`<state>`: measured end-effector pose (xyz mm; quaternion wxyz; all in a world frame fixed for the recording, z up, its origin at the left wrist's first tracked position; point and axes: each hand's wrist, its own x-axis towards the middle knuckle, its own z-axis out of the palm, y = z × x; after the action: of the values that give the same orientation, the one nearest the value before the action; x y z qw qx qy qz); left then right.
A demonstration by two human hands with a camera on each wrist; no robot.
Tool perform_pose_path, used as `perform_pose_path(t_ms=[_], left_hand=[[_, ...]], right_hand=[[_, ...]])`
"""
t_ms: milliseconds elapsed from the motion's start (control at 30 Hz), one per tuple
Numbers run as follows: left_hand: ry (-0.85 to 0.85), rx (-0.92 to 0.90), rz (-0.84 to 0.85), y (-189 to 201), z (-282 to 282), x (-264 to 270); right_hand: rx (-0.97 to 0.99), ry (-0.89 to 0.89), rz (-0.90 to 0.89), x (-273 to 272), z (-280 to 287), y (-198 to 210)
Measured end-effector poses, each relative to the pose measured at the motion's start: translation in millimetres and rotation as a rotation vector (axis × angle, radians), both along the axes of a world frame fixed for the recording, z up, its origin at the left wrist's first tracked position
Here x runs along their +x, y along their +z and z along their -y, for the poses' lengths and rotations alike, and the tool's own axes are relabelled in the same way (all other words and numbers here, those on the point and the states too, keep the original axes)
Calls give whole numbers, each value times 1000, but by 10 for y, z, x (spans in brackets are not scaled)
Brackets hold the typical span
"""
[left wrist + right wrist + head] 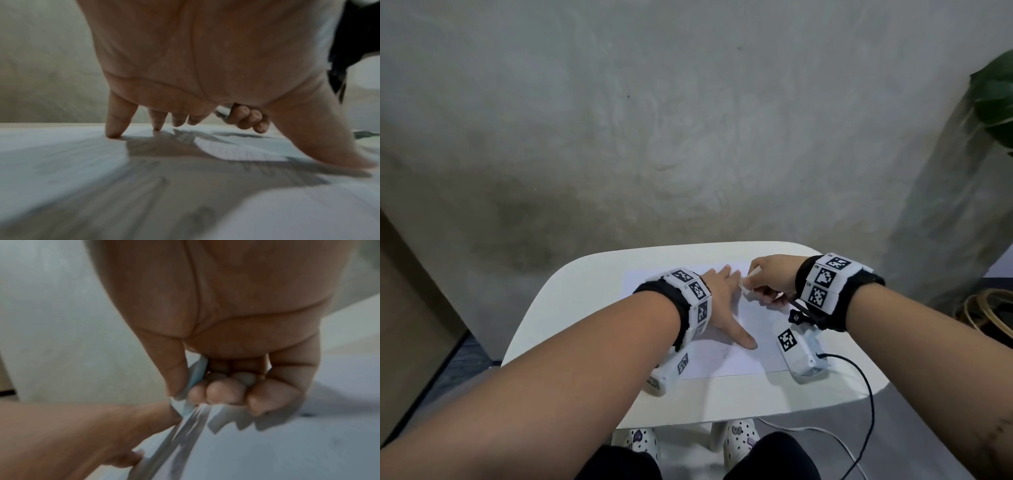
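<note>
The small white piece is the centre of things, pinched over the far part of the sheet of paper, just beside the left fingertips. The right hand has a tight grip. In the right wrist view the thumb and curled fingers close on the small white piece, which is pale with a bluish face. The left hand lies flat and spread on the paper, fingers straight, thumb splayed toward the person. It holds nothing and just pins the sheet to the white tabletop.

My read is that the person is rubbing or working at one spot on the sheet. To do it well, the flat hand should press close to that spot so the paper can't buckle. Strokes should be short and run away from the pinning fingers.

Now the hard parts. I can't tell whether the piece is an eraser or a scrap of paper, because both wrist views are smeared. The faint marks on the sheet are unreadable, and the knuckles hide where the piece meets the paper.
</note>
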<state>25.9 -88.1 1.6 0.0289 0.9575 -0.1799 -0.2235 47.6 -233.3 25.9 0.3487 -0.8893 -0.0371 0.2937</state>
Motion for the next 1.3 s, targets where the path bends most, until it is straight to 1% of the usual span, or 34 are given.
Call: perform_pose_path(t_ms=[67, 133, 233, 367, 400, 467, 533, 600, 667, 733, 767, 867, 933, 1000, 1067, 1133, 1167, 1200, 1300], left_hand=[[54, -8, -12, 31, -128, 56], [78, 33, -5, 65, -280, 105], [66, 121, -43, 1, -482, 148], [46, 126, -39, -65, -496, 113], [42, 124, -33, -66, -469, 109], [40, 129, -16, -80, -430, 96], [43, 135, 1, -92, -425, 76], [36, 141, 13, -69, -428, 44], [25, 153, 13, -22, -420, 19], [25, 150, -1, 0, -411, 14], [28, 149, -1, -4, -410, 16], [35, 153, 4, -17, -414, 19], [33, 157, -3, -19, -410, 27], [30, 147, 0, -23, -404, 37], [27, 146, 3, -27, -412, 45], [30, 159, -11, -32, -410, 43], [30, 162, -11, -37, -410, 45], [32, 159, -15, -34, -407, 44], [28, 153, -6, -23, -409, 50]], right_hand=[[47, -68, -20, 38, 50, -59], [34, -59, -32, 86, 97, -108], [-105, 16, -19, 138, 156, -118], [-248, 68, 4, 165, 142, -36], [-313, 109, 33, 177, 100, -2], [-470, 198, 163, 215, -39, 88], [-549, 225, 270, 316, -203, 143], [-616, 266, 332, 429, -390, 129], [-719, 355, 370, 458, -582, 69], [-809, 444, 402, 459, -682, -4], [-839, 461, 412, 505, -679, -31], [-912, 428, 436, 641, -594, 2], [-939, 476, 461, 677, -597, -36], [-947, 550, 444, 623, -661, -100], [-920, 555, 436, 624, -678, -123], [-955, 516, 425, 694, -642, -114], [-977, 512, 458, 722, -643, -122], [-984, 534, 498, 711, -667, -144], [-982, 586, 464, 668, -764, -167]])
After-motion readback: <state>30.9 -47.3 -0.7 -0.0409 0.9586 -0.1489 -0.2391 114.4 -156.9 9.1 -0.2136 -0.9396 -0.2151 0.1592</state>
